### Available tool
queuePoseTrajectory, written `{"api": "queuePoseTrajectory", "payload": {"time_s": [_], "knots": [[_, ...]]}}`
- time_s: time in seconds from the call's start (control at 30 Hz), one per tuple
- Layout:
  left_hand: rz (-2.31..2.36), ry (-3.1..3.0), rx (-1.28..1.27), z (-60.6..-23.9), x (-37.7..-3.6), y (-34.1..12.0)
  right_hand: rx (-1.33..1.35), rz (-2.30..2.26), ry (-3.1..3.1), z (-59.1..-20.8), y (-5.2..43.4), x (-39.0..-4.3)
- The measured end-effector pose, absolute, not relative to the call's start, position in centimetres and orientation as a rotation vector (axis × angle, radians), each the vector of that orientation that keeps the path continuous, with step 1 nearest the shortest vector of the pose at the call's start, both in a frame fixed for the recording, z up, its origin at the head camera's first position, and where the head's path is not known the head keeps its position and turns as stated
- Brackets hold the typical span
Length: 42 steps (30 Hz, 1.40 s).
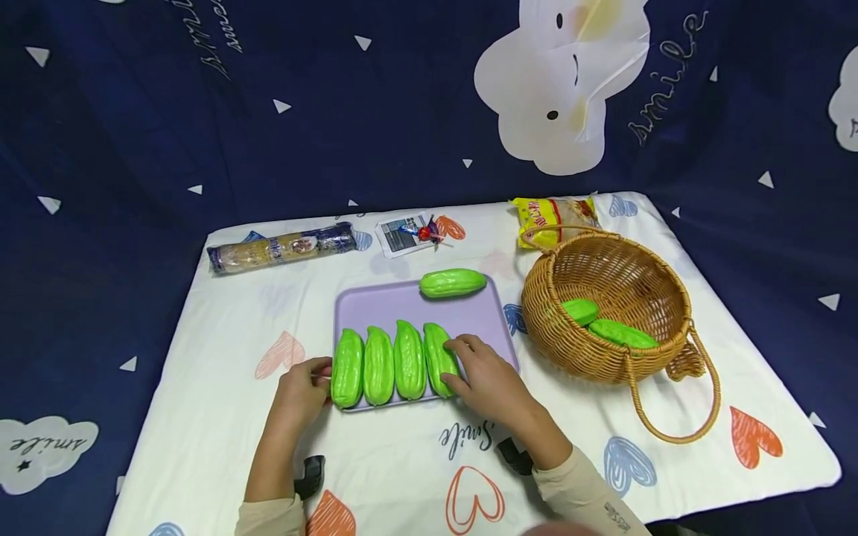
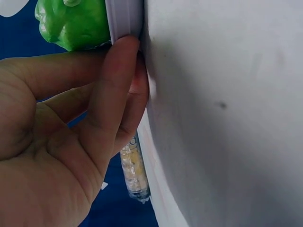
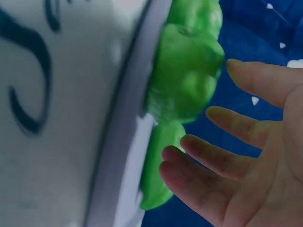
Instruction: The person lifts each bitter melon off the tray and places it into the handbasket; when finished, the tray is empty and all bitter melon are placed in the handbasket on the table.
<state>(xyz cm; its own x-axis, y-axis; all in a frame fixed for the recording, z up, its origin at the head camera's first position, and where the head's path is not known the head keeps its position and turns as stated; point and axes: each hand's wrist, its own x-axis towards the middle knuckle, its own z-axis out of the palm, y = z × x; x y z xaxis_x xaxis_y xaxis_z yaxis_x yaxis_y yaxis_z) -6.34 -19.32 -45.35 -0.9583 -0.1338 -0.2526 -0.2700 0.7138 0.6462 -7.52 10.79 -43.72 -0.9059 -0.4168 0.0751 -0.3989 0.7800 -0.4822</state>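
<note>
A lilac tray (image 1: 395, 301) holds several bright green, ridged bitter melons. In a row along its front half they lie side by side, stems pointing away, with the rightmost melon (image 1: 439, 361) slightly tilted. Another melon (image 1: 453, 283) lies crosswise at the back right rim. My left hand (image 1: 303, 391) pinches the tray's left edge, beside the leftmost melon (image 1: 348, 368); its fingertips meet the tray wall (image 2: 124, 19) in the left wrist view. Spread around the rightmost melon is my right hand (image 1: 489, 378). In the right wrist view its relaxed fingers (image 3: 222, 156) are loose beside the melon.
To the right stands a wicker basket (image 1: 563, 350), tipped toward me, with bitter melons (image 1: 623, 333) inside and a looped handle over the cloth. At the back lie a long noodle pack (image 1: 281, 249), a flat packet (image 1: 395, 242) with small wrapped sweets, and a yellow bag (image 1: 539, 216).
</note>
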Motion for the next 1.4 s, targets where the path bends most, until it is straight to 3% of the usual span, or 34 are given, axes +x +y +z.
{"api": "queuePoseTrajectory", "payload": {"time_s": [0.87,1.17,1.4], "knots": [[1.089,2.729,-0.334,-45.4,-6.2,-19.3,-0.503,-0.997,2.861,-43.2,11.2,-7.2],[1.089,2.708,-0.333,-45.3,-6.2,-19.4,-0.528,-1.081,3.020,-39.8,14.0,-7.1],[1.070,2.722,-0.328,-45.3,-6.2,-19.4,-0.382,-1.193,3.151,-36.4,17.4,-7.2]]}}
